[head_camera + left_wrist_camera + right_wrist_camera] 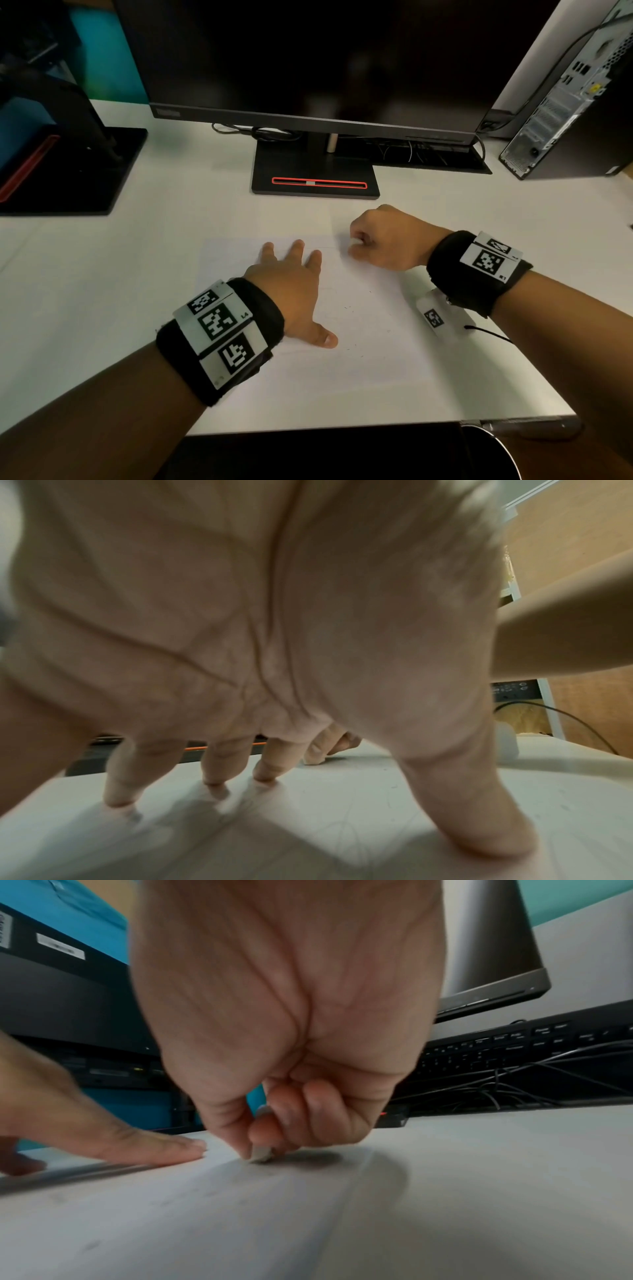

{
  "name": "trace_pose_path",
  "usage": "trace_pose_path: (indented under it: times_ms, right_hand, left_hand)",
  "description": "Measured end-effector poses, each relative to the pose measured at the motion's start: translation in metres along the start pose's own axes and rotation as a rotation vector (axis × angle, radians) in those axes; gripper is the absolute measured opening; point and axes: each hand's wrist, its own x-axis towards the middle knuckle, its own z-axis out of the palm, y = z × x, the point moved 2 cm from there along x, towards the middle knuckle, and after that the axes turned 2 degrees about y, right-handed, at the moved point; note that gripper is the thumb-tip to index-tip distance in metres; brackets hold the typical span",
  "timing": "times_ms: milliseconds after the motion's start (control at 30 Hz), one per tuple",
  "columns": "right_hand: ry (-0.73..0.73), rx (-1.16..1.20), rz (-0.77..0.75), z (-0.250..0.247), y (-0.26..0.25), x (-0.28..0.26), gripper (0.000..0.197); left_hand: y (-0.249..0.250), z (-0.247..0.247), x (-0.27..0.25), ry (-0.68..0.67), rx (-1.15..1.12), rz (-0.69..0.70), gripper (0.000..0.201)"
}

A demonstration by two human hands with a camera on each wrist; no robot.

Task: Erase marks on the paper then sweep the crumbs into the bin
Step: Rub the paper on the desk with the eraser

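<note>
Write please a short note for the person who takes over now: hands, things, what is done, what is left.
Left hand: flat, fingers spread, pressing the paper down on the white desk.
Right hand: pinches a small eraser against the paper's far right part.
Done: some erasing; dark crumbs lie on the sheet.
Left: finish erasing the faint marks, then sweep the crumbs into the bin below the desk's near right edge.

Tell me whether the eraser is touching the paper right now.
Touching. In the right wrist view the eraser, pinched by the right hand, meets the paper with no gap under its bottom edge.
</note>
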Motion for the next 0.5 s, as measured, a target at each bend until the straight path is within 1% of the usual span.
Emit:
trace_pose_path:
  times_ms: [67, 133, 267, 300, 400, 433, 500]
  right_hand:
    - [-0.063, 0.029, -0.069, 0.005, -0.008, -0.004, 0.031]
    - [-0.094, 0.050, -0.072, 0.006, -0.008, -0.004, 0.032]
    - [0.033, -0.006, 0.017, 0.000, 0.003, 0.007, 0.036]
    - [0.027, -0.014, 0.001, 0.001, -0.001, 0.007, 0.036]
    - [-0.082, 0.043, -0.095, 0.008, -0.017, 0.004, 0.033]
    - [-0.105, 0.057, -0.091, 0.007, -0.017, 0.005, 0.034]
    - [-0.095, 0.031, -0.036, 0.001, -0.012, 0.010, 0.037]
  left_hand:
    - [0.000, 0.000, 0.000, 0.002, 0.002, 0.000, 0.135]
    - [-0.001, 0.000, 0.000, 0.002, 0.002, -0.001, 0.134]
    - [-0.001, 0.001, 0.000, 0.006, 0.000, 0.001, 0.135]
    - [-0.001, 0.001, -0.001, 0.006, -0.001, -0.001, 0.135]
    - [0.000, 0.000, 0.000, -0.001, 0.005, -0.003, 0.135]
    - [0.000, 0.000, 0.000, -0.003, 0.007, -0.004, 0.135]
    - [0.000, 0.000, -0.001, -0.007, 0.006, -0.005, 0.135]
